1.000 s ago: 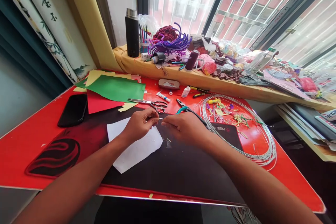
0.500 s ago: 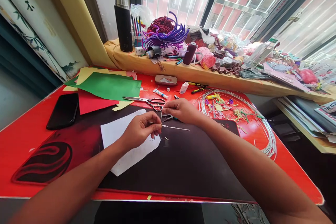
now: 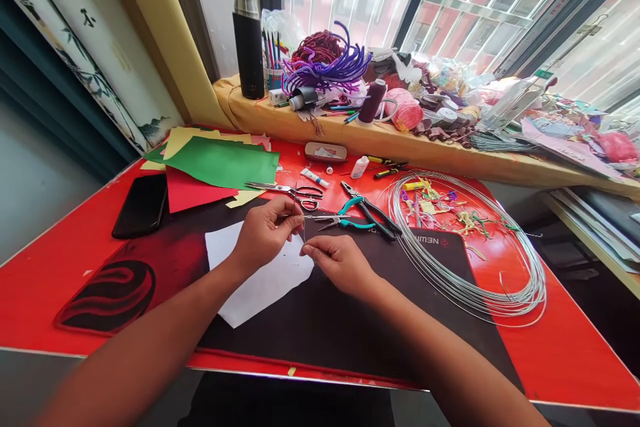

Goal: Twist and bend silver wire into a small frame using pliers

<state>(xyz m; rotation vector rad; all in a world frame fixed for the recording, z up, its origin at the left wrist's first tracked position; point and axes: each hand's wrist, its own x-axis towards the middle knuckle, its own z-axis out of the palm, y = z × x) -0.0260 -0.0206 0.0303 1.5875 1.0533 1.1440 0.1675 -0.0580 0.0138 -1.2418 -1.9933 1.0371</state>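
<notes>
Here we are, right over the middle of the desk mat point(image 3: 380, 327), and the thin silver wire point(image 3: 315, 217) is up in the air between our two hands, above the edge of the white paper point(image 3: 260, 287). Our left hand point(image 3: 267, 230) has thumb and forefinger pinched on it; our right hand point(image 3: 340, 263), just lower, has its fingertips together on a strand running down. We'd call this stuff almost weightless, springy yet easily bent, and smooth enough to roll between fingers. So we want a tight pinch right beside the crossing, where the strands meet; out at the loose tips it would probably whip or prick. Squeeze hard and we'd likely kink it. Needle-nose pliers point(image 3: 357, 223) lie just beyond, the wire coil point(image 3: 530, 290) off right.
</notes>
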